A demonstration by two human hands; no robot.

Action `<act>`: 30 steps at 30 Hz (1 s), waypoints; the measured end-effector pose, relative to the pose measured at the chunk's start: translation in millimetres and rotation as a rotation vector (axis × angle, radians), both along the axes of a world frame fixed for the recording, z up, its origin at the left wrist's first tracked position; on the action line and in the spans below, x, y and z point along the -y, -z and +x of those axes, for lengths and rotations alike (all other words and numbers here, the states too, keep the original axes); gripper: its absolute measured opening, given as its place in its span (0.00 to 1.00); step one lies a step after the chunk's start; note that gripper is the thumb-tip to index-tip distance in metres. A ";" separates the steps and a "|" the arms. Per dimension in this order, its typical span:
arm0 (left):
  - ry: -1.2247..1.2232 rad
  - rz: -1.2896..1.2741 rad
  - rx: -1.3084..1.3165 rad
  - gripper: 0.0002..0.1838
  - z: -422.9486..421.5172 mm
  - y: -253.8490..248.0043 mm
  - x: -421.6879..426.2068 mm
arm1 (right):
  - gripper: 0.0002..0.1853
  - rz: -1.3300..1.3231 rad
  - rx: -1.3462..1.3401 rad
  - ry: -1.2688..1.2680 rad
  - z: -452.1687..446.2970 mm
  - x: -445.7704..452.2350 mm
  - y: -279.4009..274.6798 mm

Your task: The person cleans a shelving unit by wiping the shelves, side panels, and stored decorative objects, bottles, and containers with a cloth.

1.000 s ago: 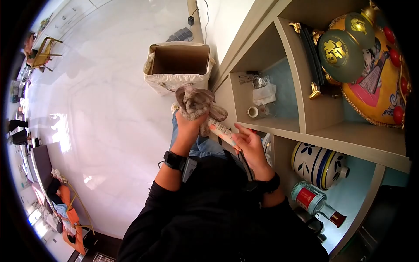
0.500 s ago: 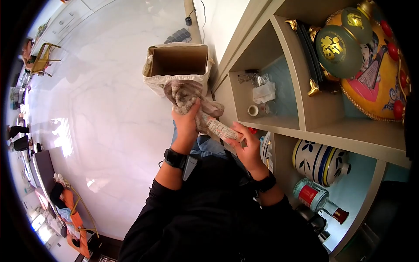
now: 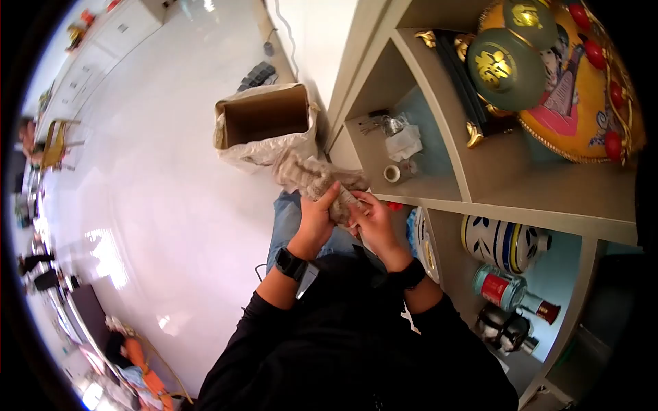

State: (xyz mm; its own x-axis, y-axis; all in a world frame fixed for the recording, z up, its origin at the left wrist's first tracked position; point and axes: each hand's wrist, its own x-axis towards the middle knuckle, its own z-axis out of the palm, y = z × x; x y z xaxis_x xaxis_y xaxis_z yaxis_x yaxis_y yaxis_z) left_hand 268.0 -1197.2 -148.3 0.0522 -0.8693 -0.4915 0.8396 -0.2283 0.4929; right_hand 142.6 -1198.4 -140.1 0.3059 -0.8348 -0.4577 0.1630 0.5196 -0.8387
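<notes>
A soft, lumpy brown-and-beige bundle (image 3: 312, 177) hangs in front of me; it looks like a crumpled bag, but I cannot make out its contents. My left hand (image 3: 317, 220) is closed round its middle, thumb on top. My right hand (image 3: 373, 225) pinches its near end, where a pale printed strip (image 3: 347, 197) is partly covered by the fingers. Just beyond the bundle, an open box in a whitish cover (image 3: 264, 152) stands on the floor, its brown inside showing.
To my right is a shelf unit (image 3: 466, 157). Its compartments hold a tape roll (image 3: 392, 173), a green gourd ornament (image 3: 504, 68), a striped ceramic jar (image 3: 500, 241) and a glass bottle (image 3: 504, 288). A dark grey object (image 3: 258, 75) lies behind the box. A chair (image 3: 58, 145) stands far left.
Both hands have drawn the bundle nearer to me, away from the box. My right hand has come closer to the left, and its fingers cover more of the printed strip. The view has shifted.
</notes>
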 end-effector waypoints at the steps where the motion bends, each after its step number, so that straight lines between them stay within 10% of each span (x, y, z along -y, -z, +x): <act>1: 0.011 0.049 0.138 0.12 -0.1 6.2 4.6 | 0.15 -0.090 -0.120 -0.022 3.5 0.8 3.7; 17: 0.373 -0.150 0.600 0.15 53.7 -4.0 103.4 | 0.15 0.106 0.194 0.479 63.8 38.3 -16.0; 22: 0.465 -0.190 0.423 0.17 58.0 1.5 124.8 | 0.14 0.192 0.430 0.667 77.6 47.5 -19.7; 24: 0.597 -0.040 -0.111 0.17 59.5 9.8 130.1 | 0.14 0.175 0.350 0.684 80.1 45.3 -15.1; 30: 0.768 -0.115 0.016 0.16 51.8 8.6 132.1 | 0.16 0.176 0.142 0.703 83.9 36.3 -14.9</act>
